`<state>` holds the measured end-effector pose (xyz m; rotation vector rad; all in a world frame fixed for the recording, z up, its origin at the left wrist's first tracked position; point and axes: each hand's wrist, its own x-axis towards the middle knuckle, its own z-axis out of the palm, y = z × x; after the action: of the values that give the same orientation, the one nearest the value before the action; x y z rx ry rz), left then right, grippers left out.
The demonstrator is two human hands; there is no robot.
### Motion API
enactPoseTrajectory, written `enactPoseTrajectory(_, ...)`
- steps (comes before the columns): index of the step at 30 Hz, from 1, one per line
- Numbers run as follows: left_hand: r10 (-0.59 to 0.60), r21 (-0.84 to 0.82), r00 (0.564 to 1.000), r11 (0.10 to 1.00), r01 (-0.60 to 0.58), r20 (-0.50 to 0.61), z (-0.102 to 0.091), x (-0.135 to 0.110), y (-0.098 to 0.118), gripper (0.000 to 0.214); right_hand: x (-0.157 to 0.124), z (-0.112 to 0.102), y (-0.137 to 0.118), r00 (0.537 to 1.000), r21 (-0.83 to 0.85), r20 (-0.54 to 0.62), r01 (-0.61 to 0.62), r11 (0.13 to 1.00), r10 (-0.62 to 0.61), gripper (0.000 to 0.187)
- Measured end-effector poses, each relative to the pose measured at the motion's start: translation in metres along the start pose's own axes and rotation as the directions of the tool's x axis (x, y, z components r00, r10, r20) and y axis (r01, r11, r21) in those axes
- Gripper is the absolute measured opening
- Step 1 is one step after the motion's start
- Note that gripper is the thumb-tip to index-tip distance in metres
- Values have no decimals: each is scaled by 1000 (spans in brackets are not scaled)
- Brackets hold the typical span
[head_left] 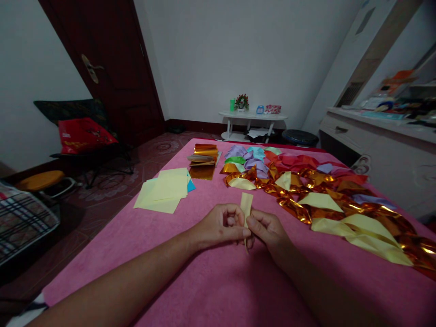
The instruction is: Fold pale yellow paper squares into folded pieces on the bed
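Rectangular gold-foil stack (pixel 200 172) sits on the pink cloth-covered tabletop (pixel 136 231), square yellow paper sheets (pixel 166 186) kinda front-left of it, folded multicoloured paper-and-foil pieces (pixel 322 201) off to its right.

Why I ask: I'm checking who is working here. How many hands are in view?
2: the left hand and the right hand, on either side of the yellow strip, both holding it over the pink cloth. Some fingers are hidden.

matt paper strip (pixel 247 204), glossy foil sheets (pixel 202 172), fuzzy cloth (pixel 136 238)
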<state>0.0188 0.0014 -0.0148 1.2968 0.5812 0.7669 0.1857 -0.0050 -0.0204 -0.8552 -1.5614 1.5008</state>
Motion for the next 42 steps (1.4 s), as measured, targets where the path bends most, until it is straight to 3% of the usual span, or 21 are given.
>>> enactPoseTrajectory(18,-12,17,1000,1000,12,5,-2,0,0,35,0,-2,3,1000,42,16,-5,999,5,33)
enactPoseTrajectory(21,-2,66,997,998,7,-75,0,0,-1,33,0,0,1,1000,6,-9,-25,1000,25,29)
enactPoseTrajectory(24,34,62,988,998,-25,-150,-1,1,0,32,-1,1,0,993,-34,-119,-13,999,9,27)
enactPoseTrajectory(27,101,22,958,995,-99,-268,-9,2,1,24,-3,-3,0,945,-25,-323,42,999,-47,24)
enactPoseTrajectory(29,126,-9,912,990,-141,-390,-18,4,1,18,-2,-7,2,893,42,-441,116,992,-86,20)
enactPoseTrajectory(31,131,-29,856,986,-167,-500,-28,5,0,15,0,-13,6,847,118,-522,186,975,-98,18)
enactPoseTrajectory(34,160,-17,797,978,-208,-582,-40,7,-2,24,3,-19,12,792,146,-604,220,964,-89,22)
enactPoseTrajectory(37,175,7,788,977,-212,-590,-43,8,-5,27,5,-21,12,762,99,-639,220,971,-107,25)
enactPoseTrajectory(42,178,-11,787,974,-228,-590,-41,8,-8,29,6,-19,7,752,38,-651,174,984,-108,24)
